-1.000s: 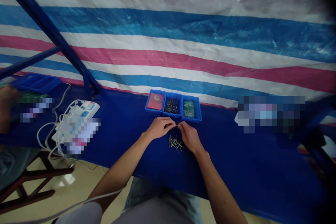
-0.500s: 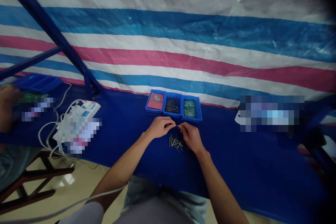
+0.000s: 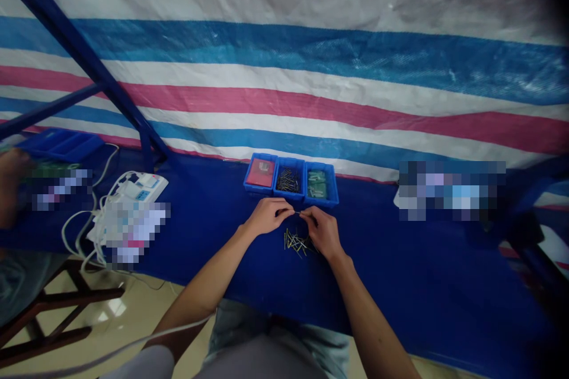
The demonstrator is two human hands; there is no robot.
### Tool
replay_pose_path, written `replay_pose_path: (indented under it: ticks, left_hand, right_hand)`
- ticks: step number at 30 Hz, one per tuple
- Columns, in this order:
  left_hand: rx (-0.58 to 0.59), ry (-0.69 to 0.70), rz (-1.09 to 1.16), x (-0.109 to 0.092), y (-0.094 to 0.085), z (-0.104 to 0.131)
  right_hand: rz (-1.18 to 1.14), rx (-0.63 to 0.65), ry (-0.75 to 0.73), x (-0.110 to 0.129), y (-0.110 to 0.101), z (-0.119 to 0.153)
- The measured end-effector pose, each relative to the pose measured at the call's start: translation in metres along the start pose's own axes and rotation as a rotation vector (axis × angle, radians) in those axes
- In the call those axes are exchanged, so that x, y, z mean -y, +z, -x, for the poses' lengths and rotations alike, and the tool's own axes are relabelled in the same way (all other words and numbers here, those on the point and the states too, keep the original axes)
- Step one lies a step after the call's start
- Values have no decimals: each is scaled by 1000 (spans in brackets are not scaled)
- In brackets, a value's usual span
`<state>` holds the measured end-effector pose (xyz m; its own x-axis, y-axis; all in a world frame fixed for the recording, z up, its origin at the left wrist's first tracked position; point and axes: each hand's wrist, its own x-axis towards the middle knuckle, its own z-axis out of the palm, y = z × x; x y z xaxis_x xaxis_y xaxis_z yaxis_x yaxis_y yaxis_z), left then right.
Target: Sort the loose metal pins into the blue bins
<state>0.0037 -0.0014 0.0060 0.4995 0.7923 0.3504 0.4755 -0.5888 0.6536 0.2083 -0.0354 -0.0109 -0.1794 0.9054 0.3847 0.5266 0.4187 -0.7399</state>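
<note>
My left hand (image 3: 268, 216) and my right hand (image 3: 323, 231) meet fingertip to fingertip above the blue table, pinching a small thin piece (image 3: 297, 212) between them. It is too small to name. Just below lies a loose pile of thin metal pins (image 3: 294, 243), partly beside my right fingers. Behind my hands stand three joined blue bins: the left one holds a red item (image 3: 261, 173), the middle one dark thin pins (image 3: 288, 180), the right one green and clear pieces (image 3: 317, 184).
A white power strip (image 3: 149, 186) with tangled cables lies at left on the blue table (image 3: 400, 284). Another person's hand (image 3: 12, 183) is at far left near a blue tray (image 3: 62, 143). A striped sheet (image 3: 284, 95) hangs behind; a blurred item sits at right.
The view has shifted slightly. Both hands stay together in nearly the same pose, with a bit more of the thin piece showing between the fingertips.
</note>
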Motion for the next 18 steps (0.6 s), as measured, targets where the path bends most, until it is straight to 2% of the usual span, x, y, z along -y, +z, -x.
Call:
replay_pose_path:
  ticks: [18]
  left_hand:
    - [3,-18,29,2,0,-1]
  right_hand:
    - [-2,33,40,2,-2,-1]
